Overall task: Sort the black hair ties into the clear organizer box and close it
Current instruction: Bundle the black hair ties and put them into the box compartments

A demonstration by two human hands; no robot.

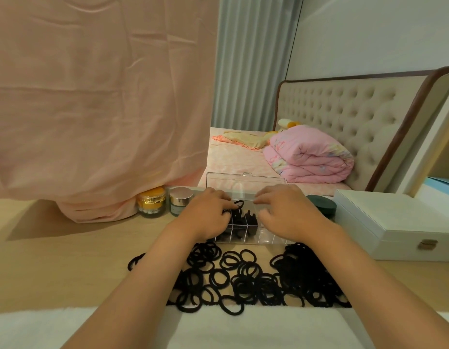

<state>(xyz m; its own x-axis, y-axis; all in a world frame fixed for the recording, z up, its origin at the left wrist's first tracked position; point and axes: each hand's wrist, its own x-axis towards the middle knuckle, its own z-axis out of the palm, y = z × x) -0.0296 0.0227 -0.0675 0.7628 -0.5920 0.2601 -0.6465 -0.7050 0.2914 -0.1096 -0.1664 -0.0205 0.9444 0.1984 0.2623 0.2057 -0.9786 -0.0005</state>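
A clear organizer box with divided compartments stands on the wooden table, its lid raised at the back. Several black hair ties lie in its left and middle compartments. A large loose pile of black hair ties spreads over the table in front of the box. My left hand reaches over the box's left side, fingers curled round a black hair tie. My right hand hovers over the right compartments with fingers bent; whether it holds anything is hidden.
A white case with a clasp sits right of the box, a dark green jar beside it. Two jars stand at left, under a hanging pink cloth. A white towel covers the near edge.
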